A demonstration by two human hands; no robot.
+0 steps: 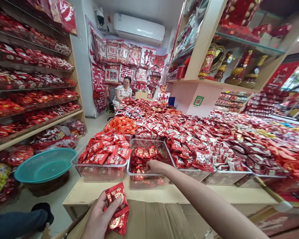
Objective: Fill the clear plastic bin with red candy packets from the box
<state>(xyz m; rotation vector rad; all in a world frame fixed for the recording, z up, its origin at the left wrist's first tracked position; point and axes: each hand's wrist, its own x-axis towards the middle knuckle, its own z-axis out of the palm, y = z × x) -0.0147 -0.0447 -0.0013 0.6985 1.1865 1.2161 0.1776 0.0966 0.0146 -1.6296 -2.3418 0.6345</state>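
My left hand (103, 214), low in front of me, is closed on small red candy packets (117, 200) with gold print; at least two overlap under the thumb. It is above the brown cardboard (149, 219). My right arm stretches forward over the counter edge. My right hand (154, 166) is inside a clear plastic bin (149, 183), among similar small red-and-gold packets (142, 157). Its fingers are curled closed, and whatever they hold is hidden. To the left stands another clear bin (99, 171) full of larger red packets (102, 149).
More bins of red packets (201, 159) line the wooden counter (214, 193) to the right. A teal basin (46, 166) is at left below packed shelves (35, 91). Overhead at right hangs a display cabinet (196, 54). A person (123, 91) sits at the back. A dark-trousered leg (20, 217) shows lower left.
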